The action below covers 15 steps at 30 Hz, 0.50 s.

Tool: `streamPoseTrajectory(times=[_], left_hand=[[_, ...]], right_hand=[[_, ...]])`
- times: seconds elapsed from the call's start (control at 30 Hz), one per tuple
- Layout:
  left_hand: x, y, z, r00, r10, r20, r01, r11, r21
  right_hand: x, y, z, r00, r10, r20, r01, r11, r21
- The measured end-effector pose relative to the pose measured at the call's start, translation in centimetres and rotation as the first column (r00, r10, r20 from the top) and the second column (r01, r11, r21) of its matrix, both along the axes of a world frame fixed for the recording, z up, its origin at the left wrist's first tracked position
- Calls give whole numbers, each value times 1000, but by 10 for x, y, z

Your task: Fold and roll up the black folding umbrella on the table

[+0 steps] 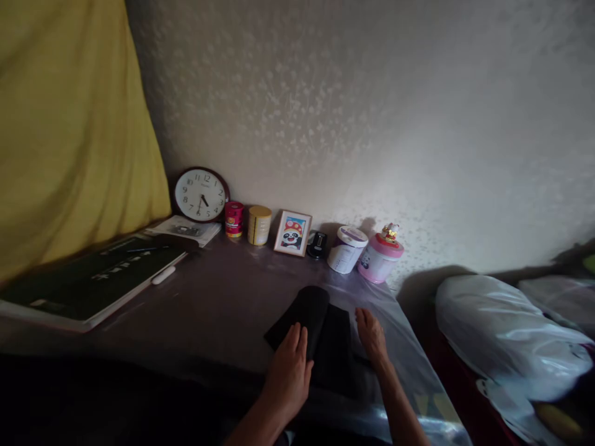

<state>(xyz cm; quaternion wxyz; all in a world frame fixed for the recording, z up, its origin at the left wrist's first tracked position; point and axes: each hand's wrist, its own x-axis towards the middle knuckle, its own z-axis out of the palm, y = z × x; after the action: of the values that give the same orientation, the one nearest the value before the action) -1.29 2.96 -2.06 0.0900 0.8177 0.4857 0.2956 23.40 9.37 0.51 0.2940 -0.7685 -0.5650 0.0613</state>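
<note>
A black, folded piece of cloth-like material lies near the front of the table, with one part curved up over another. What kind of article it is cannot be made out. My left hand rests on its left part, fingers stretched out along the dark surface. Just right of the cloth is my right hand, its fingers loosely bent and slightly apart, with nothing visible in them. A dark strip sticks out from the cloth toward my right wrist.
Along the wall stand a clock, a red can, a yellow-lidded can, a framed panda picture, a small black object and two tubs. A green board lies left. White plastic bags sit beyond the table's right edge.
</note>
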Motion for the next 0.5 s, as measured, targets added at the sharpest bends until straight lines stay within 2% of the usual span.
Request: streamPoseTrajectory(times=[0.17, 0.33, 0.4, 0.5], left_hand=[[0, 2, 0, 1000, 0, 18, 1, 1000, -18], [0, 4, 0, 999, 20, 32, -19, 999, -27], [0, 5, 1, 999, 18, 32, -17, 999, -34], [-1, 5, 3, 999, 19, 40, -18, 999, -44]], right_hand=[[1, -37, -10, 970, -50, -239, 17, 990, -138], [-19, -43, -5, 874, -107, -474, 11, 980, -199], [-22, -41, -3, 893, -90, -441, 13, 985, -174], [-20, -36, -1, 982, 28, -187, -41, 997, -66]])
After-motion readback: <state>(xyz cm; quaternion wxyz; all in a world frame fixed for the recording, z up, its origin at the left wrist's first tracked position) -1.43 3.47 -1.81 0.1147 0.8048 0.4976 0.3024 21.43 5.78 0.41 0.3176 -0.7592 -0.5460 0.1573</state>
